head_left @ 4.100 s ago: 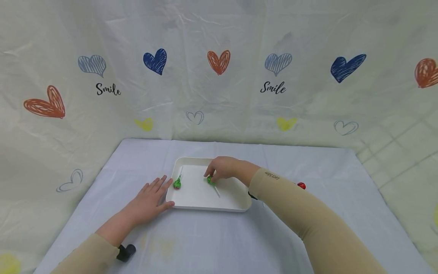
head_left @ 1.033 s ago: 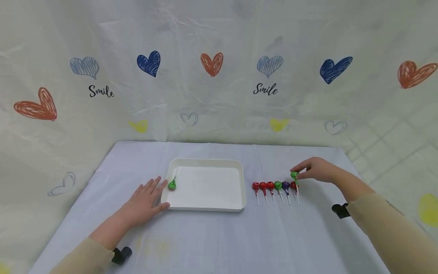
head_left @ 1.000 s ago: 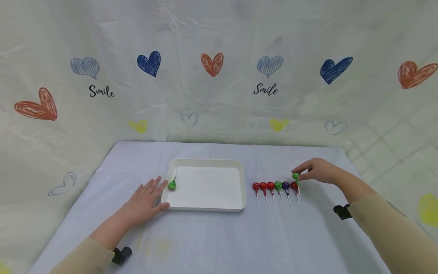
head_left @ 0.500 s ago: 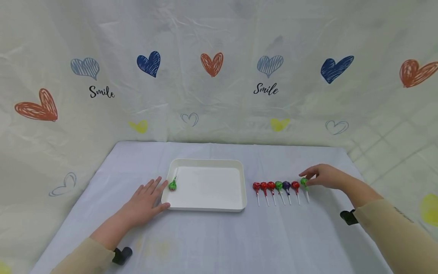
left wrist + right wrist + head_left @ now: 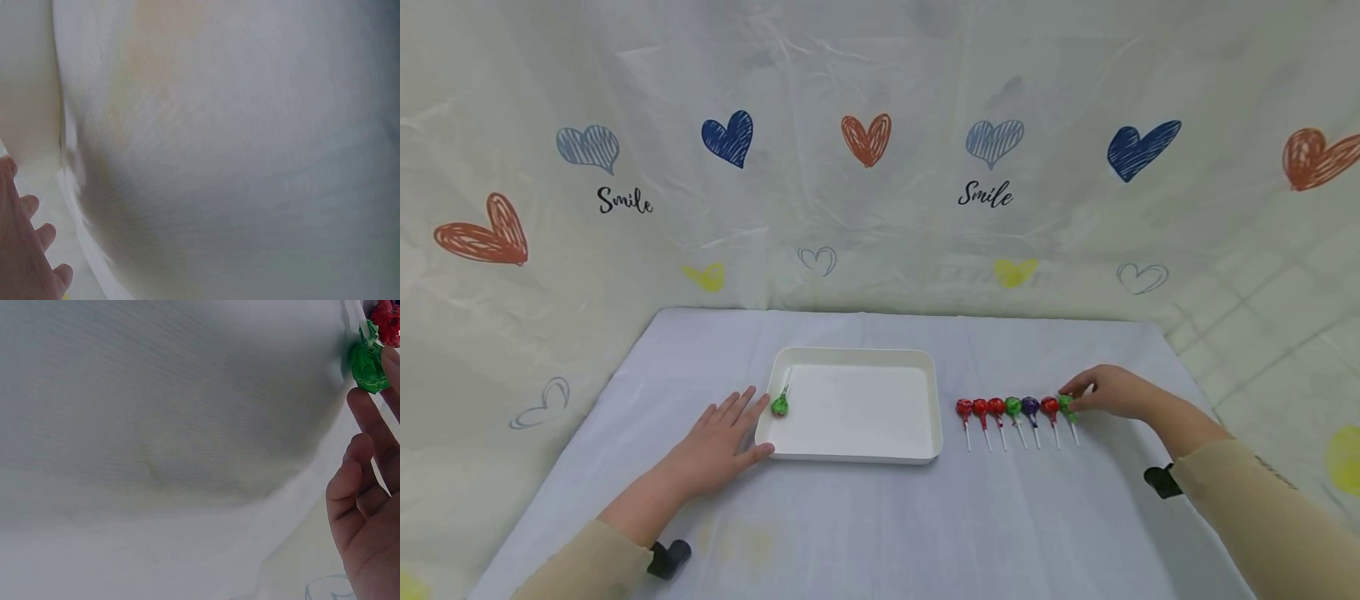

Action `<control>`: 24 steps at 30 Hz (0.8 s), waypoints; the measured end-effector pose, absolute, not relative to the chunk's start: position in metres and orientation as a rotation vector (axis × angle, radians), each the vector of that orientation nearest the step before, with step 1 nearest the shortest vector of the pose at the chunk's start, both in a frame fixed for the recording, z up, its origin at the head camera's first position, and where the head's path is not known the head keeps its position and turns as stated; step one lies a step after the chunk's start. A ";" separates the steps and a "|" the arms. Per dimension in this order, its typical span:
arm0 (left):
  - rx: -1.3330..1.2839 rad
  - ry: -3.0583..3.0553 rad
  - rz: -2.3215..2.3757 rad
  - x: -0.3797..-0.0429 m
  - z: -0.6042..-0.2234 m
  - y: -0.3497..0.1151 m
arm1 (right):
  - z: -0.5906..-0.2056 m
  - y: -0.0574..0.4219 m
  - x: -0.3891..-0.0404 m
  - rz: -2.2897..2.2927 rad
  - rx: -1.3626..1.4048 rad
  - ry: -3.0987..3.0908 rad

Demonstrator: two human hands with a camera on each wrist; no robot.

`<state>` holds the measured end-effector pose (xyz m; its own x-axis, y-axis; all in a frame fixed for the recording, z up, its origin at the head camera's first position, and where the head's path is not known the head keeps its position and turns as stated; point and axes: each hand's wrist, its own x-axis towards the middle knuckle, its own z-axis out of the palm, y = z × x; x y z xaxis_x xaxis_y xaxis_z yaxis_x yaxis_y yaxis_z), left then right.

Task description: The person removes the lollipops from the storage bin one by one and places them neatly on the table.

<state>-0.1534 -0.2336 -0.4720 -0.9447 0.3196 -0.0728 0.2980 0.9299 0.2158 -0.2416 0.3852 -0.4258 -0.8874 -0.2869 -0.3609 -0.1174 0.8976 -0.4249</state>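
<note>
At the right end of a row on the table, my right hand [image 5: 1116, 392] pinches the green-wrapped head of a lollipop [image 5: 1066, 403] between thumb and fingers. Its white stick points toward me. In the right wrist view the green wrapper [image 5: 367, 365] shows at my fingertips, close beside a red lollipop [image 5: 387, 324]. My left hand [image 5: 718, 446] lies with fingers spread at the left edge of the white tray [image 5: 857, 412], touching its rim. Inside the tray, near that edge, lies another green lollipop [image 5: 780, 406], stick pointing away.
The row right of the tray has several lollipops side by side, sticks toward me: red ones [image 5: 980, 407] at the left, then a green one [image 5: 1013, 407], a purple one [image 5: 1030, 406] and a red one [image 5: 1049, 406]. A white cloth [image 5: 880, 533] covers the table.
My right hand has taken a green lollipop from the tray, carried it right, and lowered it at the row's right end, lately shifting it left against the red one. The left hand has stayed put.
</note>
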 end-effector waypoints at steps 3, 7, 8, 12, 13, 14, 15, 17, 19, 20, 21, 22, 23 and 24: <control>0.478 2.982 0.308 -0.154 -0.472 -0.234 | -0.427 0.386 -0.242 -0.569 -0.299 2.638; 0.475 2.979 0.309 -0.154 -0.472 -0.233 | -0.428 0.387 -0.242 -0.600 -0.313 2.624; 0.476 2.979 0.309 -0.154 -0.472 -0.233 | -0.428 0.386 -0.242 -0.607 -0.322 2.620; 0.476 2.976 0.315 -0.153 -0.471 -0.233 | -0.425 0.385 -0.240 -0.603 -0.322 2.632; 0.475 2.975 0.320 -0.153 -0.471 -0.233 | -0.424 0.384 -0.240 -0.595 -0.315 2.643; 0.474 2.974 0.319 -0.153 -0.471 -0.233 | -0.422 0.383 -0.239 -0.588 -0.318 2.651; 0.473 2.973 0.321 -0.153 -0.471 -0.233 | -0.421 0.383 -0.239 -0.579 -0.316 2.661; 0.474 2.972 0.323 -0.154 -0.472 -0.233 | -0.418 0.382 -0.239 -0.570 -0.319 2.677; 0.474 2.971 0.323 -0.154 -0.472 -0.233 | -0.416 0.380 -0.239 -0.575 -0.326 2.682; 0.476 2.971 0.321 -0.154 -0.472 -0.234 | -0.415 0.380 -0.239 -0.577 -0.336 2.682; 0.477 2.972 0.321 -0.154 -0.473 -0.234 | -0.414 0.379 -0.240 -0.578 -0.342 2.684; 0.478 2.973 0.321 -0.154 -0.473 -0.234 | -0.413 0.378 -0.240 -0.582 -0.346 2.686; 0.479 2.974 0.319 -0.154 -0.473 -0.234 | -0.413 0.377 -0.240 -0.585 -0.349 2.687; 0.480 2.974 0.319 -0.154 -0.473 -0.234 | -0.412 0.376 -0.241 -0.591 -0.353 2.687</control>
<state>-0.1536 -0.2339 -0.4729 -0.9438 0.3217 -0.0763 0.2982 0.9279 0.2240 -0.2405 0.3763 -0.4120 -0.9018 -0.3147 -0.2963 -0.1614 0.8811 -0.4446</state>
